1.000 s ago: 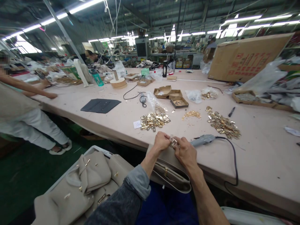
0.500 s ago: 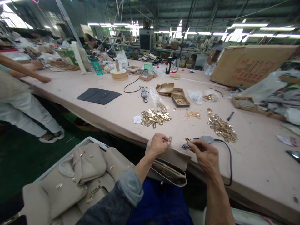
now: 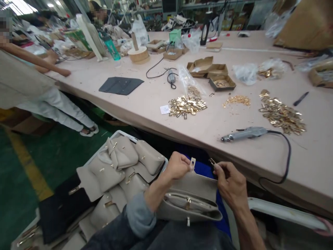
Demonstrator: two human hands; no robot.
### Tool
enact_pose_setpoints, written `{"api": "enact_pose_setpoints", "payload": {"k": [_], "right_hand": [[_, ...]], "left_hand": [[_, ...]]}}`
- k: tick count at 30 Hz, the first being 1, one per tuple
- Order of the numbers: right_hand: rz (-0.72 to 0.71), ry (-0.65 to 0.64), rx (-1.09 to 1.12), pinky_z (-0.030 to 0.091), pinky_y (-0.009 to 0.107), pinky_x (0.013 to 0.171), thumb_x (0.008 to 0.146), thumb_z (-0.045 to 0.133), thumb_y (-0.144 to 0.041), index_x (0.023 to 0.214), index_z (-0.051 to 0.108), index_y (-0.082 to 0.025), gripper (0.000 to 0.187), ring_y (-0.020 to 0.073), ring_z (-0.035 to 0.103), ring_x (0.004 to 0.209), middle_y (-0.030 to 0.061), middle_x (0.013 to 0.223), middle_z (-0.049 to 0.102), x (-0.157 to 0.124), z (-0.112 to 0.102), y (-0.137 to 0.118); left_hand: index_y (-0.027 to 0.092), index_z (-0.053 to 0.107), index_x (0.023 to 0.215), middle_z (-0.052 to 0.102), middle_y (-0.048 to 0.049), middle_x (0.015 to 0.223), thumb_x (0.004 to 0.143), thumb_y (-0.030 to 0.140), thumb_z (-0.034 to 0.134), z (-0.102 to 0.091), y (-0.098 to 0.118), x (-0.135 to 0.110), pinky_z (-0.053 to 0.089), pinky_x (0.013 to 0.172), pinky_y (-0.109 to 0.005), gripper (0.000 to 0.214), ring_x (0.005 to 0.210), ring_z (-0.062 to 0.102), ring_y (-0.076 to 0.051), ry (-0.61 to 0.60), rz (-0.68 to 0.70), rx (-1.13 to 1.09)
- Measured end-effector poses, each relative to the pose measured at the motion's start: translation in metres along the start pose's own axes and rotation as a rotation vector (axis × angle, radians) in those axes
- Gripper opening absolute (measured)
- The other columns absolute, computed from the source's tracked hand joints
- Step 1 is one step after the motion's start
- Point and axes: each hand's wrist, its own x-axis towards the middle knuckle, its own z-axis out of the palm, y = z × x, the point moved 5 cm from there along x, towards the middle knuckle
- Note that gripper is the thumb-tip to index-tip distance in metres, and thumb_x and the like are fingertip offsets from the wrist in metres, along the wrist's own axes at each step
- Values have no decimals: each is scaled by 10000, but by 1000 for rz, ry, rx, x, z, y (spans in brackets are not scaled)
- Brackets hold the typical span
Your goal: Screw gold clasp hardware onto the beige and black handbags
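Note:
A beige handbag rests on my lap with its flap raised; a gold clasp shows on its inner edge. My left hand pinches the flap's narrow tab, which has a small slot cut in it. Between thumb and fingers, my right hand grips a small gold metal plate, just to the right of the tab and apart from it. On the table, beyond my right hand, lies a grey electric screwdriver with its black cord.
Piles of gold plates and more gold fittings lie on the table, with small gold pieces between them. A crate of beige bags stands at my left. A co-worker leans on the table's far left.
The view has tilted down and shifted. The bag has moved off the table edge onto my lap. Both hands keep their holds, and the screwdriver now shows whole on the table.

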Motion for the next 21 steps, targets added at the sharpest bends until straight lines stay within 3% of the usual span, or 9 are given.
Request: {"api": "enact_pose_setpoints", "payload": {"k": [3, 6, 11, 16, 21], "right_hand": [[-21, 15, 72, 540, 292, 680, 975, 627, -521, 988, 688, -201, 326, 183, 658, 691, 44, 812, 686, 8, 10, 14], [8, -82, 232, 548, 292, 675, 957, 652, -510, 1067, 724, -188, 348, 176, 653, 701, 52, 855, 689, 18, 20, 20], [3, -257, 258, 513, 279, 619, 932, 683, -482, 1100, 767, -175, 360, 165, 628, 685, 49, 821, 687, 37, 49, 16], [61, -362, 301, 523, 287, 596, 868, 754, -510, 969, 771, -141, 383, 182, 640, 645, 62, 739, 702, 52, 79, 15], [115, -402, 333, 543, 294, 585, 828, 779, -553, 944, 769, -123, 446, 187, 651, 620, 76, 716, 707, 55, 94, 11]], "left_hand": [[98, 790, 677, 706, -48, 631, 618, 114, 833, 2, -35, 36, 397, 541, -235, 74, 584, 594, -155, 100, 7, -30], [101, 808, 702, 715, -49, 647, 618, 157, 853, 2, -49, 50, 417, 565, -242, 111, 599, 594, -156, 104, 59, -59], [114, 847, 784, 746, -61, 691, 691, 168, 794, 1, -50, 48, 423, 567, -242, 120, 617, 603, -161, 44, 87, -27], [119, 859, 903, 771, -51, 744, 746, 134, 738, -2, -53, 48, 443, 588, -238, 199, 610, 609, -150, 3, 85, -12], [123, 860, 928, 778, -44, 765, 758, 143, 741, -2, -53, 49, 457, 608, -235, 208, 624, 625, -152, -46, 102, -47]]}}
